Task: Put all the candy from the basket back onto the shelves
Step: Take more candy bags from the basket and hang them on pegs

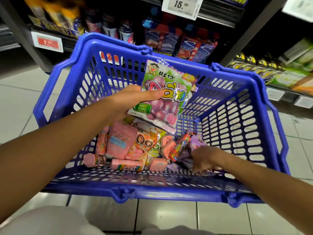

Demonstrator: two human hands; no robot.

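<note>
Two bare arms reach down from my view into the blue basket (264,126), which sits on the pale tiled floor (20,99) in front of the candy shelves (218,19). On the left I see a red price tag (48,42) on a shelf edge, with dark packets blurred above it. My left arm runs in from the lower left, forearm stretched across the near rim, and the left hand (128,102) is raised above the basket's contents. Its thumb lies over the front of a grape gummy bag (165,97) and the fingers curl behind it, so the bag is pinched and lifted clear of the pile, tilted slightly. Beneath it in the basket lie pink candy rolls (124,164), a pink pouch (119,141) and an orange gummy bag (149,143), heaped together on the bottom. Further right, my right arm enters from the lower right corner, and the right hand (203,158) is low in the basket, fingers curled down among purple packets (196,141); I cannot tell whether it actually grips one. A white price tag (182,6) reading 15 hangs on the shelf above.
</note>
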